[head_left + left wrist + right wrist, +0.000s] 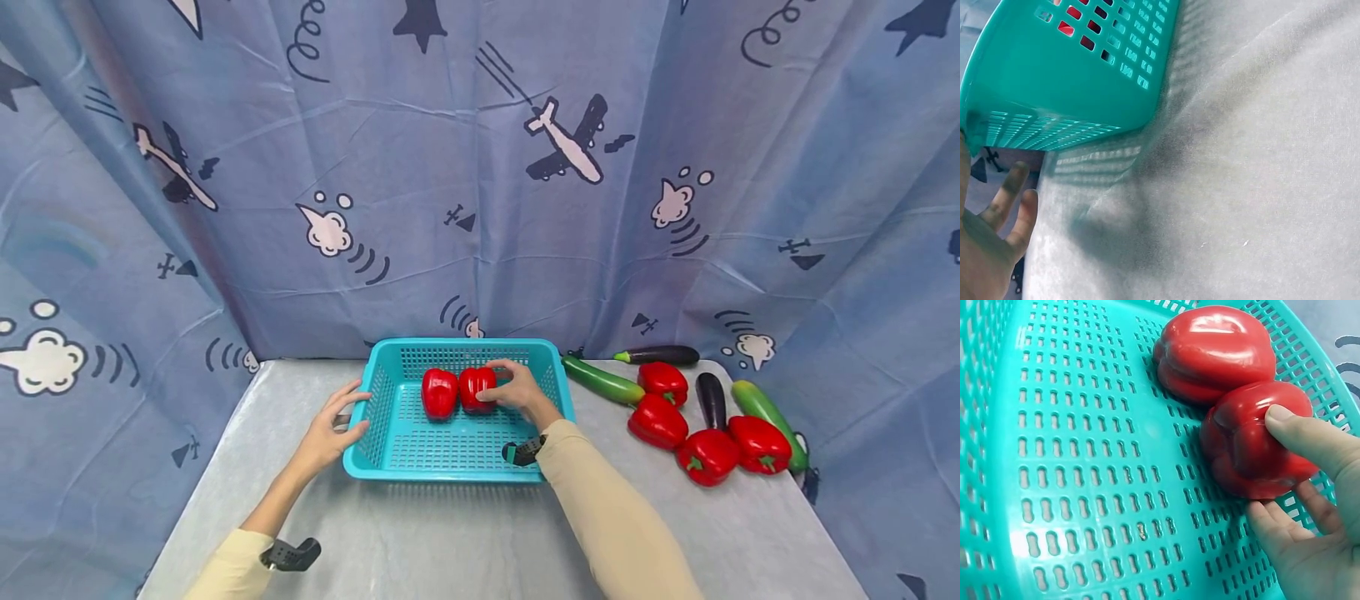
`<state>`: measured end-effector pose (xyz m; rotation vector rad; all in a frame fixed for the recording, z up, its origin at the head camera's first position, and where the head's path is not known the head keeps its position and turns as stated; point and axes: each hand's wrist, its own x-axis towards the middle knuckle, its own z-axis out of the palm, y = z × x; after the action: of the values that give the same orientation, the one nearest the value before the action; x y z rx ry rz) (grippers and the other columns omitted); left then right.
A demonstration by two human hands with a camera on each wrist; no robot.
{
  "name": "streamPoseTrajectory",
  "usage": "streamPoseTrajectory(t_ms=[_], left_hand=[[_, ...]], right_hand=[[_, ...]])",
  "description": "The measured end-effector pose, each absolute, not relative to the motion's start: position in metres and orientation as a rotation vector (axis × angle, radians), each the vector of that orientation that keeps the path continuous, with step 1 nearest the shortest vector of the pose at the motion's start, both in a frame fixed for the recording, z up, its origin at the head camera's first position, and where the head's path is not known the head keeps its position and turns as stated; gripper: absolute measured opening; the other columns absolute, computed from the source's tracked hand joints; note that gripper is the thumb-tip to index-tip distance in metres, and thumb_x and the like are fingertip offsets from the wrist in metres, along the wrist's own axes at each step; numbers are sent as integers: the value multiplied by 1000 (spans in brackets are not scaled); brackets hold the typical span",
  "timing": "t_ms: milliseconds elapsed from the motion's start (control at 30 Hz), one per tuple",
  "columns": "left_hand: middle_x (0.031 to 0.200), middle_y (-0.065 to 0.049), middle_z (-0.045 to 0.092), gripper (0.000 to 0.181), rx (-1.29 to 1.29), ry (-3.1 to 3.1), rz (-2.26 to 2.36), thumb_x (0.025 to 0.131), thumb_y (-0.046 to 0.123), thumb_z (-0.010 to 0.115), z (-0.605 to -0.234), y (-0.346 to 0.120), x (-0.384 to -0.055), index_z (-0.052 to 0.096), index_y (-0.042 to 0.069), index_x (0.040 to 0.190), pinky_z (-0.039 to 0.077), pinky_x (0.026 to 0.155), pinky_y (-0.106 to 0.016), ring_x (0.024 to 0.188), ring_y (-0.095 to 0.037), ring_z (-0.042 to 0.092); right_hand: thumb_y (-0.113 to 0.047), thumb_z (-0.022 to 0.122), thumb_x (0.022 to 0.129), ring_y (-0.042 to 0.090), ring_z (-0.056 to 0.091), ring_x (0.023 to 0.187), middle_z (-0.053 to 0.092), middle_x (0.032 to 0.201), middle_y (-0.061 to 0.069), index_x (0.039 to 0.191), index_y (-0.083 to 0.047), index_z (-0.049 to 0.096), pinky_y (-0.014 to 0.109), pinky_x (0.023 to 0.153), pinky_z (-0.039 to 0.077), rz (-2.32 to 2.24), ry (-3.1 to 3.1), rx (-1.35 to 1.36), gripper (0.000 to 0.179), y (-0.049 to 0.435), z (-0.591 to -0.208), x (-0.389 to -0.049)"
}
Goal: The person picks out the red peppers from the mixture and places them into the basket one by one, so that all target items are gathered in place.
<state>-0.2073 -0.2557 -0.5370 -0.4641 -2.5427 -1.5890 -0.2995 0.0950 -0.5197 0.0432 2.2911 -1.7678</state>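
A turquoise plastic basket with slotted walls stands on the table. Inside it lie two red bell peppers side by side, the left one untouched. My right hand grips the right bell pepper, thumb on one side and fingers round the other; the right wrist view shows this pepper against its neighbour. At the basket's left rim is my left hand, fingers spread and fingertips at the edge. In the left wrist view the left hand is partly cut off beside the basket wall.
Right of the basket, several more red bell peppers lie in a group on the pale tabletop. Around them are two dark eggplants, one at the back and one upright-lying, plus green cucumbers. A patterned blue curtain hangs behind.
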Motion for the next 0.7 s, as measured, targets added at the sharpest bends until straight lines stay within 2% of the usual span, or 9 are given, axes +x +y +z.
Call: streamPoseTrajectory(t_ms=[267,433,700], left_hand=[[154,-34,29,46,-468,-2543,-1578,93,-8,69,-497,-239,-189,54,-11,137,55,82,-59,106,-56,59],[154,-34,29,46,-481,-2536,-1572,93,-7,69,-496,-240,-189,55,-11,137,55,81,-58,106,-55,60],[154,-34,29,45,-490,-2531,-1571,94,-5,70,-498,-241,-189,56,-9,136,55,82,-59,106,-55,60]], right_hand=[[-3,87,80,40,56,118,58,132,23,138,-6,60,51,90,54,-1732,2312,62,64,97,-520,-302],[-4,86,81,39,56,117,58,132,22,136,-5,62,53,93,52,-1722,2311,41,59,99,-519,-302],[-2,85,83,38,59,114,58,132,21,132,-4,66,50,91,54,-1751,2314,44,53,97,-521,-301]])
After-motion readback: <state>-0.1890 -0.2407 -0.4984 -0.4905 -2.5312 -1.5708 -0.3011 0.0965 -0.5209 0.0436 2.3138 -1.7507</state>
